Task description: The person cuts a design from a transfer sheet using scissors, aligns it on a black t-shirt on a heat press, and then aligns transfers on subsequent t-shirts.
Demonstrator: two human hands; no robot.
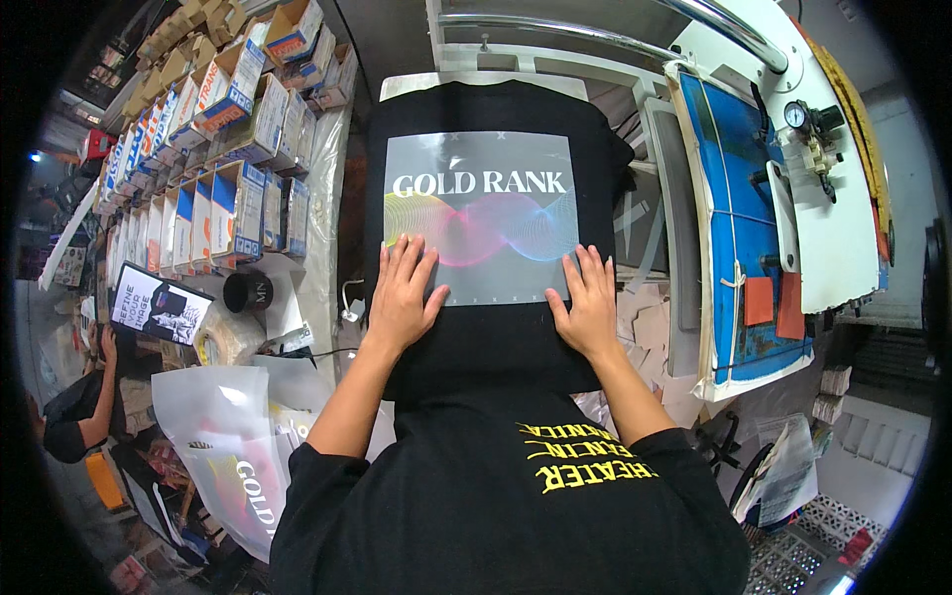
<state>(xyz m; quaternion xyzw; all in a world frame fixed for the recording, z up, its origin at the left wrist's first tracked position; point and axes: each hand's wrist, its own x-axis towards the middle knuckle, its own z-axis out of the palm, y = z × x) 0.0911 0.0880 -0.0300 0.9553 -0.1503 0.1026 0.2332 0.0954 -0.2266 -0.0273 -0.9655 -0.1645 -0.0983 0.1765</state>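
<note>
Atop black fabric T-shirt (476, 347) | near-square translucent printed film (481, 223) ahead, between hands | left hand (403, 297), right hand (590, 309): spread flat, equally near

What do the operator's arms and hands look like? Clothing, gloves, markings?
Left hand and right hand are bare: no gloves, and no watch or bracelet visible. The left forearm and right forearm are uncovered too. The short, loose sleeves are plain black, part of a black shirt with yellow lettering.
</note>
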